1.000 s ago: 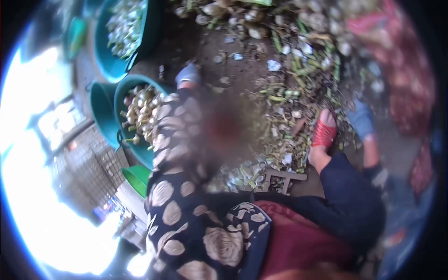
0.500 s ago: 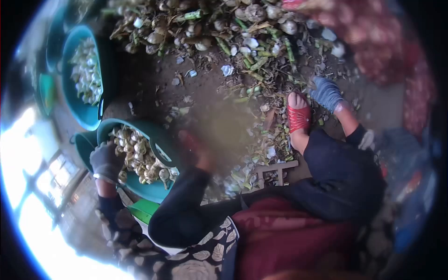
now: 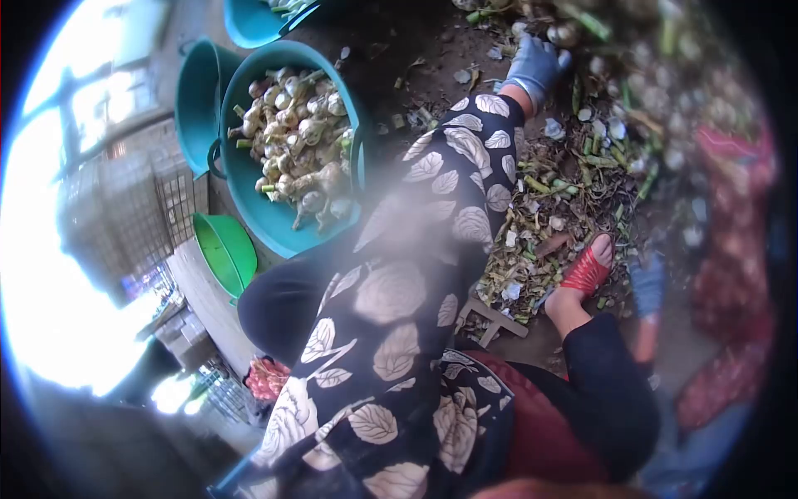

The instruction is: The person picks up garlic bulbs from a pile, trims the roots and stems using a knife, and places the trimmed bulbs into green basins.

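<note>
My left hand (image 3: 536, 68), in a grey-blue glove, reaches with its floral sleeve across my lap to the edge of a heap of garlic bulbs (image 3: 564, 35). Its thumb and fingers look apart, and nothing shows in its grasp. At the right, my right hand (image 3: 647, 284) in a similar glove hangs low beside my red sandal (image 3: 587, 273). It is blurred, so I cannot make out its fingers. A teal tub (image 3: 237, 204) holding trimmed garlic bulbs (image 3: 291, 137) stands left of my left arm.
Cut stalks and peelings (image 3: 549, 200) litter the ground around a small wooden frame (image 3: 490, 320). Another teal tub (image 3: 196, 108) and a green basin (image 3: 224, 249) stand at the left. Red mesh sacks (image 3: 731, 333) lie at the right.
My left hand has left the tub of bulbs and swung across to the heap. The view has turned left, shifting the tub up and right. My right hand sits lower in view.
</note>
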`<state>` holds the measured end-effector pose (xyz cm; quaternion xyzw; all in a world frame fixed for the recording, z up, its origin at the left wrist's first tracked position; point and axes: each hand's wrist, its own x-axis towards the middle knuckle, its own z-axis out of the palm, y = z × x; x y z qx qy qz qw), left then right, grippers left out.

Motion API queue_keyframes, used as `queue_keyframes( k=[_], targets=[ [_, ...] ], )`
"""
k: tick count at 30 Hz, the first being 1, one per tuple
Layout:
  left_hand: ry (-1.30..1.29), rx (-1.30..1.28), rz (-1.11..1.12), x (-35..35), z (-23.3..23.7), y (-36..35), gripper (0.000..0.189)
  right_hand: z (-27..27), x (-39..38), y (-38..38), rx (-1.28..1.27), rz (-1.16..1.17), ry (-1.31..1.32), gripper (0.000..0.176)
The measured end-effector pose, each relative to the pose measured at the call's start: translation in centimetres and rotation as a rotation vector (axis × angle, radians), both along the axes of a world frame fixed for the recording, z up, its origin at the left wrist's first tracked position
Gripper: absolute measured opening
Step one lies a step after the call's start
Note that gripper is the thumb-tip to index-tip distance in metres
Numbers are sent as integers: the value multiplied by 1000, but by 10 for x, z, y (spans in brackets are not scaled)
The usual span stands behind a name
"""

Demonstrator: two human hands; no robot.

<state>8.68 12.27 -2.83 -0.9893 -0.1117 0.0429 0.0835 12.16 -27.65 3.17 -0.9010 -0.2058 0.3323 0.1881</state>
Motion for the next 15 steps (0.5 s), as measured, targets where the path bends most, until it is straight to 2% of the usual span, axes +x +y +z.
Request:
queue_keyframes(
  k=[1, 3, 6, 8, 9, 10, 11, 12, 13, 14, 15],
  targets=[
    [-37, -40, 77, -3, -2, 2, 20, -1, 0, 0, 11, -8, 7, 16],
    [-96, -171, 278, -4, -8, 5, 23, 0, -1, -2, 29, -25, 23, 17],
    [-373, 71, 204, 2, -18, 9, 24, 1, -4, -1, 65, -64, 47, 17],
    [-475, -62, 136, -10, -33, 18, 23, 3, -9, -1, 89, -115, 62, 17],
    [-219, -279, 270, -10, -21, 17, 21, 10, -12, -1, 108, -149, 62, 17],
    [-403, -295, 249, -17, -22, 12, 19, 15, -13, 3, 135, -168, 72, 17],
    [-301, -384, 325, -17, -22, 8, 22, 18, -16, 7, 166, -194, 91, 17],
    [-225, -623, 380, -21, 5, -5, 29, 20, -16, 11, 190, -216, 113, 17],
    [-266, -826, 549, -24, 38, -35, 42, 19, -15, 13, 206, -233, 129, 17],
    [-367, -1185, 547, -36, -13, -32, 53, 11, -13, 9, 174, -206, 132, 24],
    [-400, -1293, 517, -48, -30, -48, 56, 17, -10, 15, 231, -238, 212, 36]
  ],
)
